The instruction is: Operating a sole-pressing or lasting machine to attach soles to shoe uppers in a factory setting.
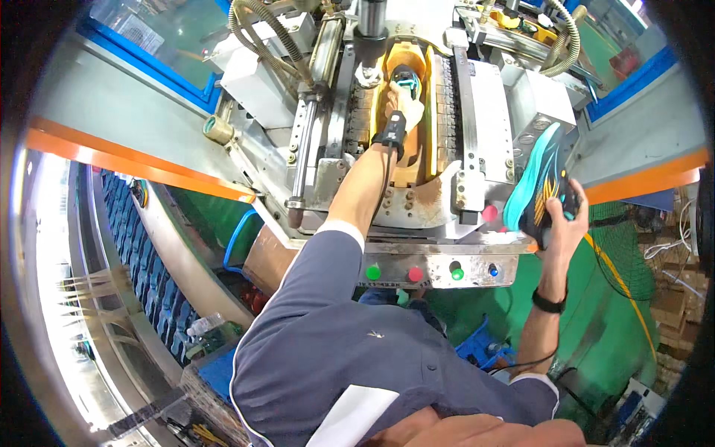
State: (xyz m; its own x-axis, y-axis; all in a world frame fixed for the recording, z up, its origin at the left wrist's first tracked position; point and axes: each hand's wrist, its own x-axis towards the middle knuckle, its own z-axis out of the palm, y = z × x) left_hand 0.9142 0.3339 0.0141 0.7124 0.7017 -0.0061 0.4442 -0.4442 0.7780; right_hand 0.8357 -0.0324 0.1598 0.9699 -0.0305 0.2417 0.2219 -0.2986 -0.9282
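Beside a grey metal press (465,112), the right hand (564,226) is grasping a black, teal-soled shoe (538,182), probably light, soft-uppered, best held by its sole; inside the press, the left hand (407,112) is touching a dark, teal-trimmed shoe (404,74), grip unclear.

The yellow trough (410,173) is open short of the left hand (407,110), but metal blocks (445,112) wall both sides. A dark cylinder (370,36) crowds its far-left edge; a white box (542,98) stands just beyond the shoe (532,182).
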